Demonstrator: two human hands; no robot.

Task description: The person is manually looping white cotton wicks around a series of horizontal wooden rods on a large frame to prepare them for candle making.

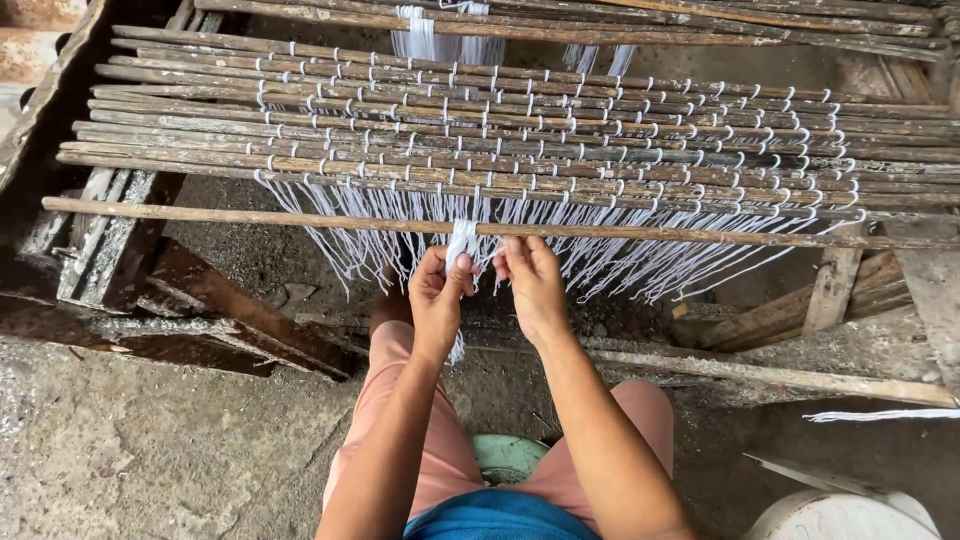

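Note:
A thin wooden rod [250, 214] runs across in front of me. Behind it lie several rough wooden sticks [180, 108] strung with white threads [610, 262] that hang down in a fringe. My left hand [437, 297] pinches a bunch of white threads [461, 240] looped over the rod at its middle. My right hand [531, 280] is just to the right of it, fingers curled on the same threads under the rod. Both forearms reach up from my lap.
A weathered wooden frame [110, 250] stands at left and a plank [770, 375] lies at right on the dirt floor. A green stool [505, 455] shows between my knees. A white bucket [840, 515] sits at bottom right.

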